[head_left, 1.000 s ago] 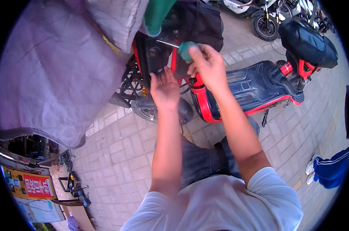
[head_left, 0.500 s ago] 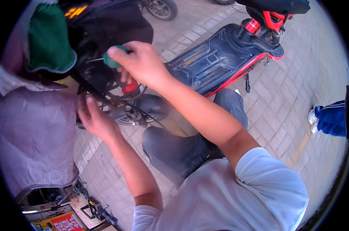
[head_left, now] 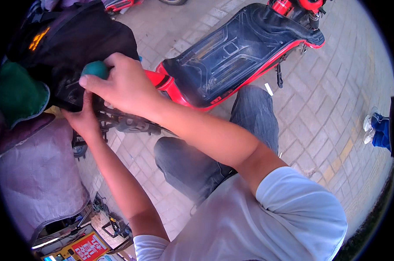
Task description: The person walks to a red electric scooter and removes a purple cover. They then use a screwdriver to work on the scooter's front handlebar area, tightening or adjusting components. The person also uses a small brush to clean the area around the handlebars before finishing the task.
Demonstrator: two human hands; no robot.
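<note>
My right hand is closed round the rounded green handle of a screwdriver, thumb pressed against it. The shaft is out of sight now. Below and left of it, my left hand lies against the dark body of a scooter, its thumb stretched up and apart from the fingers. Those fingertips are partly hidden. Both hands are at the lower edge of a black cover. Under my right wrist, dark mechanical parts of the vehicle show.
A red scooter with a black footboard stands ahead on grey paving. Green cloth and a greyish-purple cover hang at left. My bent knees are close below. Another person's shoes appear at far right.
The view has shifted. My right hand has moved left and turned with the screwdriver, whose shaft showed before. My left hand has come closer to it, its thumb now raised.
</note>
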